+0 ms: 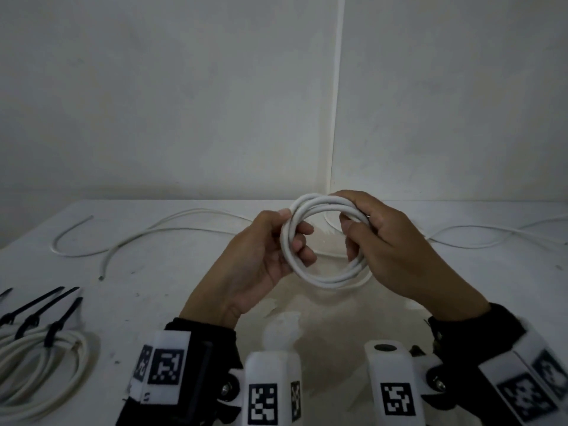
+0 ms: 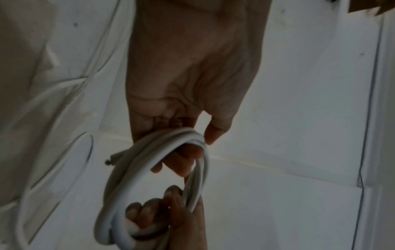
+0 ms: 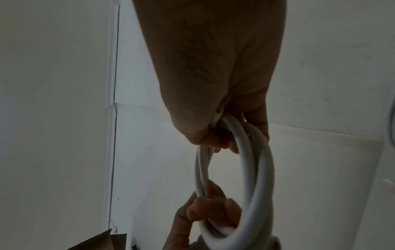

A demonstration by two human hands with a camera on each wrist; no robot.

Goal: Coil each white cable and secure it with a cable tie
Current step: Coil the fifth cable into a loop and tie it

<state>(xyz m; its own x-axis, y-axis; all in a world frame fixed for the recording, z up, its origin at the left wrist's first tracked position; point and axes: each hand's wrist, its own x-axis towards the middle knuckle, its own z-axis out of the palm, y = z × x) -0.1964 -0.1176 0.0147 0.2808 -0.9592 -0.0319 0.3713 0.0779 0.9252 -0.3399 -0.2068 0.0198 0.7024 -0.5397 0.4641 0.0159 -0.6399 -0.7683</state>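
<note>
Coiled white cable [image 1: 325,241] is held up over the middle of the table [image 1: 461,272], clear of its surface, between both of our hands. We find several turns lying together as one round bundle. Our left hand [image 1: 261,259] has its fingers curled through the ring and its thumb on the outside at the left edge; our right hand [image 1: 390,250] wraps the right edge, fingers hooked inside. We judge this two-sided grip is meant to stop the stiff turns from springing apart while the loop is evened out. In the left wrist view a short cut end [image 2: 113,158] sticks out of the bundle, so the winding looks complete and unfastened; no tie is on it.

At the near left corner lie finished coils [image 1: 40,364], each bound with a black cable tie [image 1: 61,321], tails pointing away. They appear set aside there to keep done work apart from the rest.

Loose white cables [image 1: 147,232] stretch along the far left of the table, and another [image 1: 491,238] runs off to the far right, so more remain to be wound.

We cannot make out a spare tie with certainty; a dark tip [image 1: 6,293] at the left edge may be one. Freeing one hand to fetch it risks the coil loosening.
</note>
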